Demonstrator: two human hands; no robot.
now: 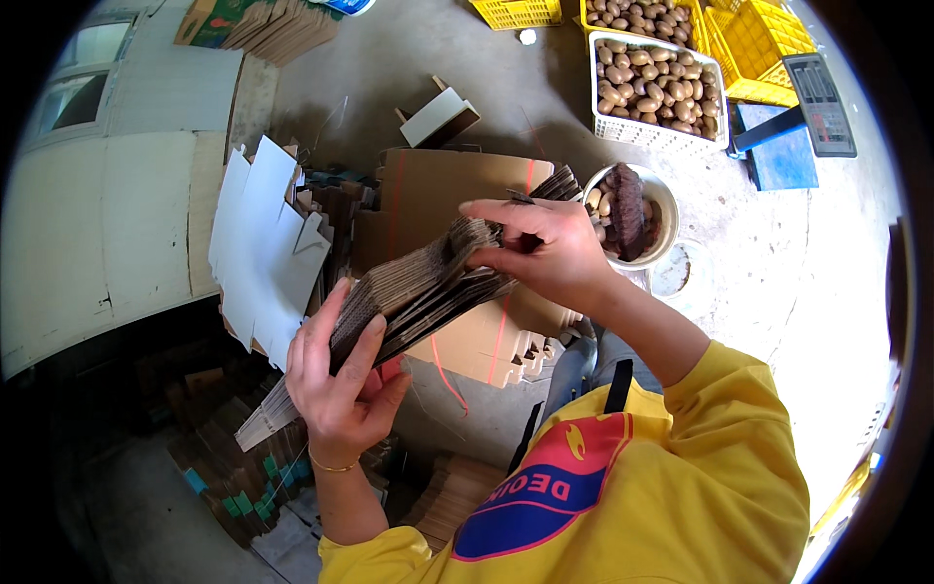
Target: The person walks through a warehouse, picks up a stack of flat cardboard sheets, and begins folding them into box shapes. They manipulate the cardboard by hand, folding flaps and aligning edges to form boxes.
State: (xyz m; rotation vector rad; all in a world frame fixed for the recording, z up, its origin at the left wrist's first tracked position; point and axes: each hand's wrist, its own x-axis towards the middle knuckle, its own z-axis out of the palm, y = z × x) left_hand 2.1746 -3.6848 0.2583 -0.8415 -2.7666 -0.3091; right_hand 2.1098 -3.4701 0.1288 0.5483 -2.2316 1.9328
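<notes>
Between our hands: a stack of flat corrugated cardboard pieces (pixel 418 292), held in the air above the floor, near the middle of the view.
Long axis: we see the stack run from lower left to upper right, its lower end near our left wrist side and its upper end reaching toward the metal bowl (pixel 662 209).
Facing: the fluted edges of the pieces face up toward us, fanned apart at the upper end.
Left hand (pixel 341 380): we have it closed around the lower part of the stack, fingers wrapped over the top edge, thumb underneath; a thin gold bangle (pixel 333 467) sits on that wrist.
Right hand (pixel 540 248): we grip the upper end, fingers curled over the fanned pieces and pinching some of them.
Position relative to hands: the stack spans both hands, the left below and nearer us, the right higher and farther out.
Under the stack: a large flat brown cardboard sheet (pixel 438 190) with orange lines, lying on the floor.
Left of it: white folded carton blanks (pixel 263 253), standing tilted.
Beyond the right hand: the bowl holds brown fruit, and a white crate (pixel 652 92) of the same fruit stands farther off, beside yellow crates (pixel 759 44).
Lower left: more bundles of cardboard (pixel 233 467) in shadow.
</notes>
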